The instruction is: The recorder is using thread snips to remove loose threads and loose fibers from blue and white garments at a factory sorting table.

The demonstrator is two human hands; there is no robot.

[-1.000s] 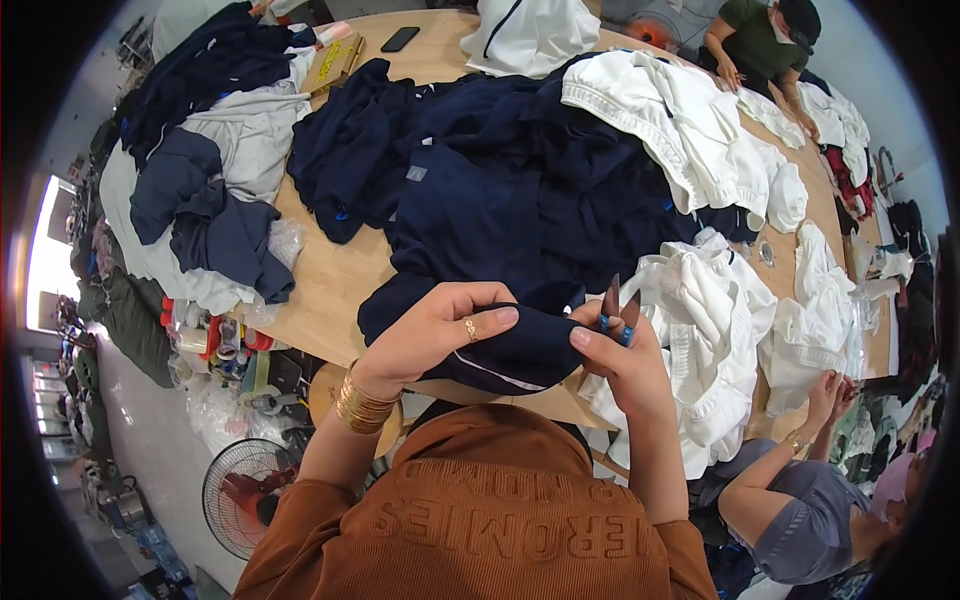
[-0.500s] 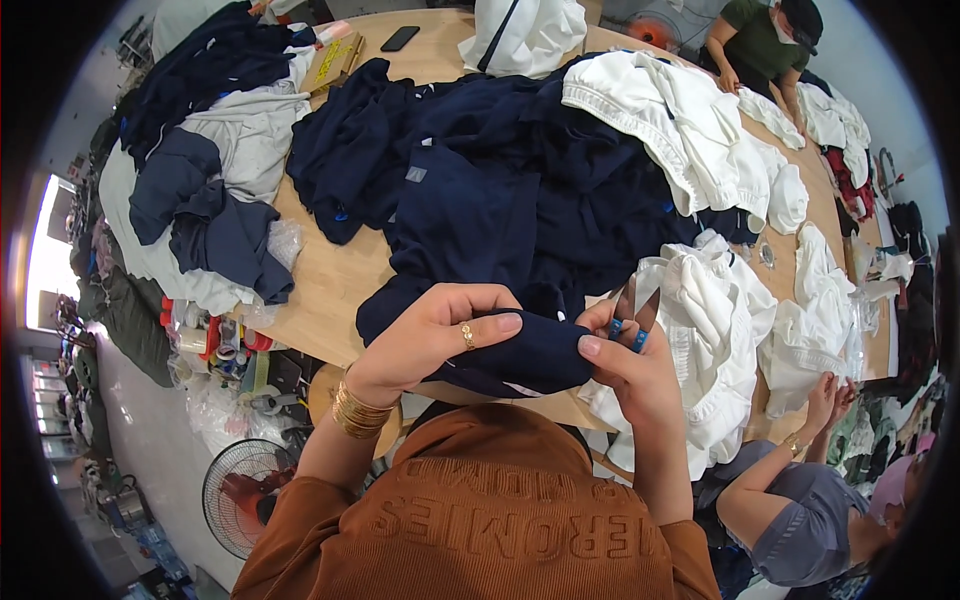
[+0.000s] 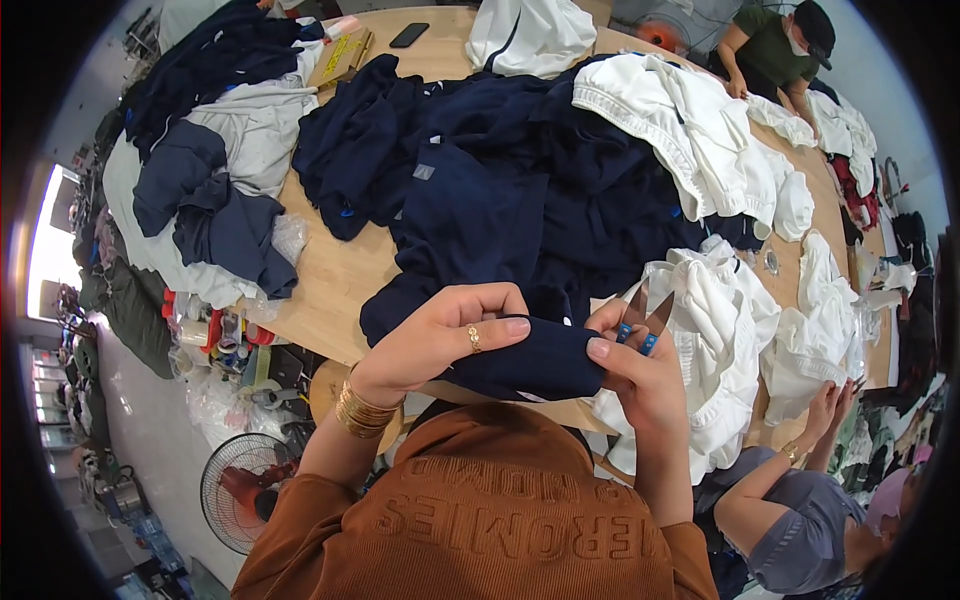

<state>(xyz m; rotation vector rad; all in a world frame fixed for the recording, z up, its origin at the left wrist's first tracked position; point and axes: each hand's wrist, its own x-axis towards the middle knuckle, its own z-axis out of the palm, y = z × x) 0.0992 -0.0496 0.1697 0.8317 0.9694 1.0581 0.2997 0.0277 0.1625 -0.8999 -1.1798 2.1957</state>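
A dark navy garment (image 3: pixel 545 362) is stretched between my two hands, just above the table's near edge. My left hand (image 3: pixel 435 335), with a ring and gold bangles at the wrist, pinches the cloth under its thumb. My right hand (image 3: pixel 640 375) grips the other end between thumb and fingers. That same hand also carries a pair of thread snips (image 3: pixel 652 322), blue at the finger end, with the blades pointing up and away from the cloth. The fingertips behind the fabric are hidden. More navy garments (image 3: pixel 490 200) lie heaped just beyond my hands.
White garments (image 3: pixel 710 340) are piled right of my hands, with more white trousers (image 3: pixel 660 110) beyond. Grey and navy clothes (image 3: pixel 225 210) lie at the left. A phone (image 3: pixel 410 35) rests at the far edge. A fan (image 3: pixel 245 490) stands lower left. Co-workers (image 3: pixel 780 50) work at the right.
The held navy cloth has shifted slightly right and lies flatter between my hands. The snips have tilted a little in my right hand, and both blades show more clearly.
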